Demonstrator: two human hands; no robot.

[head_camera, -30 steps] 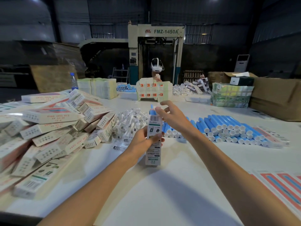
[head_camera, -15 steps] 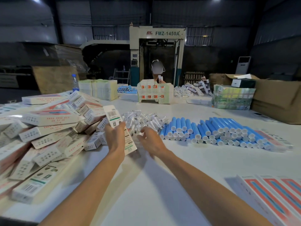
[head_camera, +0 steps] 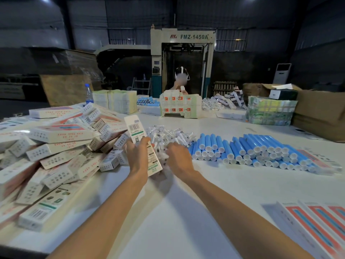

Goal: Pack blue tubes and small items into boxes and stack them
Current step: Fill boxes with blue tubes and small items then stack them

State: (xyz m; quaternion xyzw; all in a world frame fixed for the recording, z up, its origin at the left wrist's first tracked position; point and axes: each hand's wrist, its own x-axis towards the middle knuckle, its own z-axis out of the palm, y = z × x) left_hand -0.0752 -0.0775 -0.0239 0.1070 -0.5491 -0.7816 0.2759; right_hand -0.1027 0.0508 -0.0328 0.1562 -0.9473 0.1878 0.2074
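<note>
1. Head view: the left grip (head_camera: 138,156) is curled round a long white box (head_camera: 138,133). The thumb lies across the box's printed face. The box tilts up and to the left, with its barcode end uppermost.
2. The right grip (head_camera: 179,156) is just beside the box, knuckles up. Its fingers bend down into a heap of small clear packets (head_camera: 169,133). Blur hides the fingertips, so whether they have hold of a packet cannot be told.
3. The blue tubes (head_camera: 252,150) lie stacked in rows on the white counter (head_camera: 177,212), white caps toward the camera. They sit right of the packets, and their left end touches the heap.
4. A loose pile of white boxes (head_camera: 56,146) covers the counter's left side and reaches close to the left grip.
5. Flat red-and-blue printed cartons (head_camera: 317,227) lie at the near right corner.
6. At the far edge stand stacked packs (head_camera: 180,105), a water bottle (head_camera: 89,95) and a brown carton (head_camera: 321,113). A person (head_camera: 182,85) is behind the packs, in front of a machine marked FMZ-1450A (head_camera: 193,37).
</note>
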